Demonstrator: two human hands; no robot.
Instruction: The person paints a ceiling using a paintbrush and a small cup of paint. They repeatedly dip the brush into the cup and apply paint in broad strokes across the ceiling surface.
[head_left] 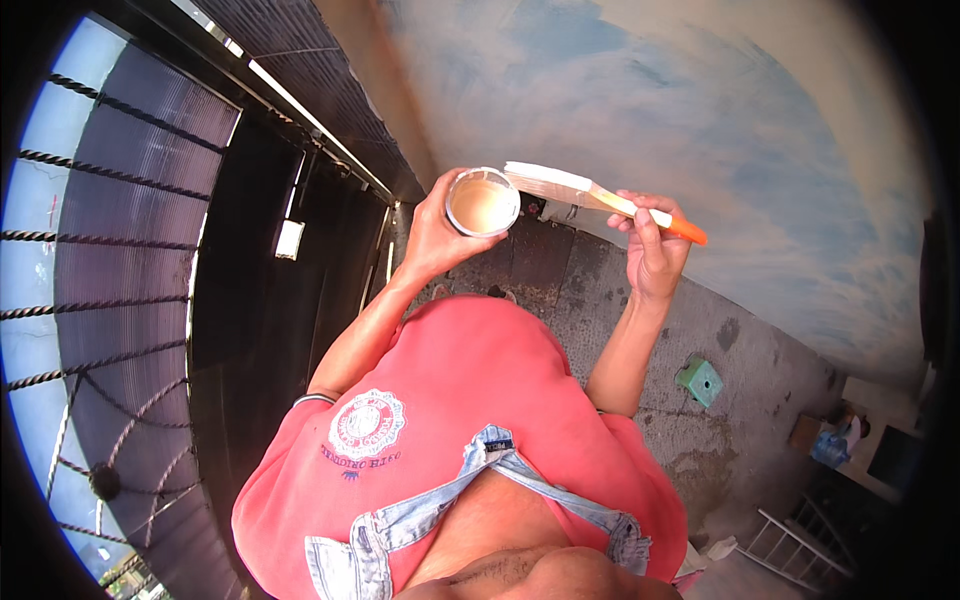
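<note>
My left hand [436,232] is wrapped round a small round tub [483,202] with cream-coloured paint in it, held upright in front of me. In my right hand [655,250] is a flat paintbrush [610,200] with a white and orange handle, gripped between thumb and fingers. White paint coats its bristles, which point left. The bristle end hangs close beside the tub's rim; whether it touches the rim I cannot tell. Behind the brush rises a wall [640,90] with patchy pale blue, white and beige paint.
To the left are a dark gate [270,240] and twisted metal bars [110,170]. On the grey floor [640,350] to the right stands a small green stool [700,382]. Farther right are a blue water bottle [832,449] and a metal ladder [785,545].
</note>
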